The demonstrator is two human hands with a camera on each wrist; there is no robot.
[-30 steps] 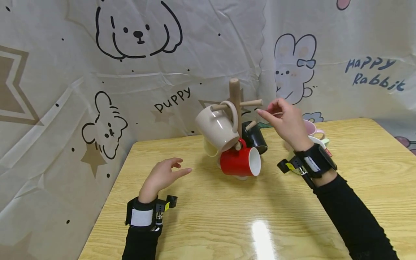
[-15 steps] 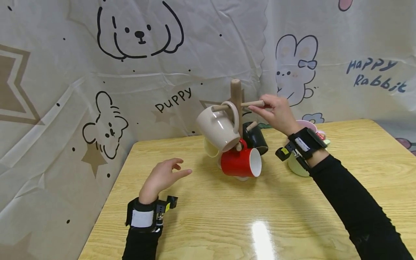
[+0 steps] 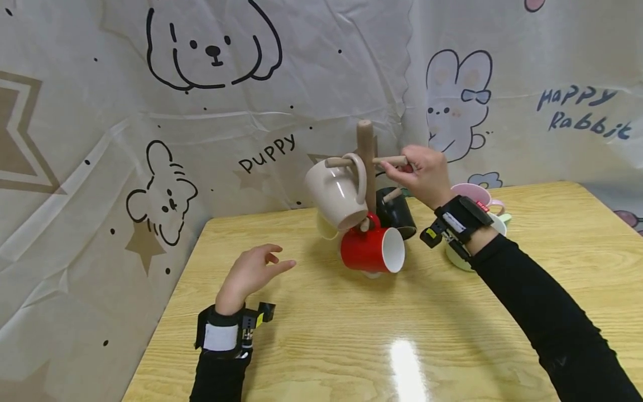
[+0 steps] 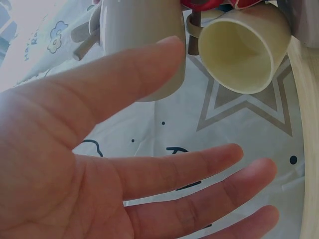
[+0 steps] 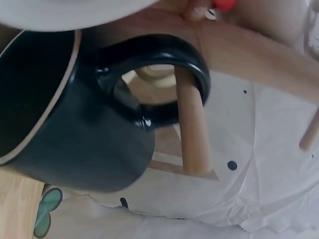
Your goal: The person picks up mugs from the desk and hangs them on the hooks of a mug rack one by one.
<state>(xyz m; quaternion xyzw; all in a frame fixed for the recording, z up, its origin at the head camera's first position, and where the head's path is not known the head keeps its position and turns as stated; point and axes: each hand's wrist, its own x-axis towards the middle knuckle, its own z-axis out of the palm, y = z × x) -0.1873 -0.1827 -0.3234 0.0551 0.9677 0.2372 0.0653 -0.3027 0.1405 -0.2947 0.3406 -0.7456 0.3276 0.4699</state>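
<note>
A wooden mug tree [image 3: 365, 139] stands toward the back of the table. My right hand [image 3: 426, 172] pinches its upper right peg [image 3: 390, 160], thumb underneath. Hung by its handle from the upper left peg, a cream mug [image 3: 334, 192] tilts downward. Below it hang a red mug [image 3: 364, 251] with a white inside and, partly hidden, a pale yellow mug [image 4: 244, 55]. The black mug [image 5: 104, 119] hangs with a lower peg [image 5: 193, 129] through its handle. My left hand [image 3: 253, 273] holds nothing, fingers spread, left of the tree.
Behind my right wrist, a pink mug [image 3: 471, 192] and a light green mug [image 3: 457, 259] stand on the wooden table [image 3: 321, 335], partly covered by the arm. A printed cloth [image 3: 221, 134] hangs behind the table.
My right hand has moved left and slightly down, from just beyond the upper right peg onto it, and now grips it. The left hand has stayed in place.
</note>
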